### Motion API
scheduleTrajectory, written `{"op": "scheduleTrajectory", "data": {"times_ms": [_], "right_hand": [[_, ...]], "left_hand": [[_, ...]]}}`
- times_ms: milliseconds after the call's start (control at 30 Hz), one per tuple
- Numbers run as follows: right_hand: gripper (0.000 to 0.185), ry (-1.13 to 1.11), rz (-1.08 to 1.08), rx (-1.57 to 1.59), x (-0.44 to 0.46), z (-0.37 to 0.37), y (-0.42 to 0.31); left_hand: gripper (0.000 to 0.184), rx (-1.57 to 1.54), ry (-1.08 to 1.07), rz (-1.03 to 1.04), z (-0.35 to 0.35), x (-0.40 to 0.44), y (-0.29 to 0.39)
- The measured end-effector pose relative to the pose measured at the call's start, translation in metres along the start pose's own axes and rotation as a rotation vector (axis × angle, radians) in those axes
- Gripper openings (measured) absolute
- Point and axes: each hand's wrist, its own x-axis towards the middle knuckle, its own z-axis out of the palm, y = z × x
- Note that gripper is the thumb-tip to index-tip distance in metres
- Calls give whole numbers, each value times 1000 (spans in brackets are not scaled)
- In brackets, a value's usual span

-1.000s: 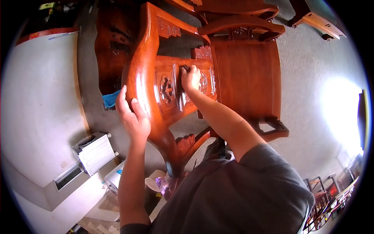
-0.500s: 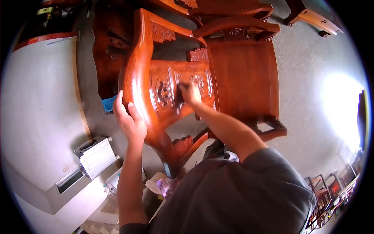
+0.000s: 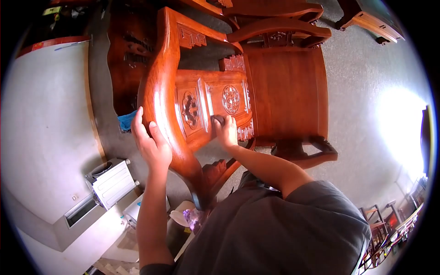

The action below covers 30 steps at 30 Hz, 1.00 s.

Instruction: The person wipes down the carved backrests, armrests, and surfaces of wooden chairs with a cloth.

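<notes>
A glossy red-brown wooden armchair (image 3: pixel 286 91) has a carved back panel (image 3: pixel 197 91) with a round carving and a longer pierced one. My left hand (image 3: pixel 153 145) rests on the thick curved top rail (image 3: pixel 160 96), its thumb apart from the fingers, holding nothing. At the panel's lower edge, my right hand (image 3: pixel 226 130) is closed around a small dark pad (image 3: pixel 218 120), which touches the wood below the round carving.
Another wooden chair (image 3: pixel 270 9) stands behind. A dark carved piece (image 3: pixel 126 68) with a blue cloth (image 3: pixel 126 121) is at the left. A white radiator (image 3: pixel 113 184) stands lower left, and a cabinet (image 3: pixel 371 23) at the upper right.
My right hand has moved down across the back panel with the dark pad, from beside the round carving to the panel's lower edge. My left hand stays on the top rail.
</notes>
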Motion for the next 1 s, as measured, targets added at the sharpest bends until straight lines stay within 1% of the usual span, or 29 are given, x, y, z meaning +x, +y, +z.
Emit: {"op": "scheduleTrajectory", "data": {"times_ms": [33,100,133,167,233,300,400,433,500,533,567,633,700,767,800,833,900,933,967,1000], "right_hand": [[30,8,10,-53,0,3,2],[31,74,141,-70,27,24,0],[38,77,193,-100,49,26,-6],[39,99,196,-122,72,33,-3],[37,106,258,-161,99,29,-21],[37,128,237,-173,107,29,-21],[36,83,202,-156,82,31,-20],[32,46,144,-105,67,27,-22],[30,27,77,-1,52,19,-30],[30,-3,109,34,61,16,-32],[33,62,51,-1,74,28,-17],[37,163,138,-114,117,40,-5],[40,203,317,-227,151,40,7],[41,188,482,-251,171,35,24],[43,141,559,-231,179,30,27],[44,152,591,-238,180,30,26],[42,130,600,-233,171,36,13],[49,119,498,-202,153,41,6],[50,56,398,-185,132,38,-3],[52,26,273,-94,104,37,-11]], "left_hand": [[43,-6,-4,-6,0,0,0],[43,-17,-11,-21,0,0,1],[43,-22,-10,-28,0,0,2],[43,-26,-14,-34,0,0,3],[43,-20,-18,-40,-1,0,4],[43,-4,-21,-47,-1,0,4],[43,-27,-19,-44,-1,0,2],[43,-33,-19,-58,-1,0,2],[44,-40,-26,-93,-1,-1,3],[44,-39,-27,-86,-2,0,6],[44,-43,-27,-82,-2,0,6],[44,-49,-20,-77,-1,-1,3],[45,-31,-34,-85,-2,0,5],[45,-19,-38,-81,-2,0,5],[45,-25,-40,-72,-2,0,4],[45,-18,-41,-73,-3,0,4],[44,-8,-46,-76,-4,0,6],[44,-15,-44,-85,-4,0,7],[44,-23,-44,-95,-4,0,8],[44,-32,-46,-106,-3,-1,8]]}}
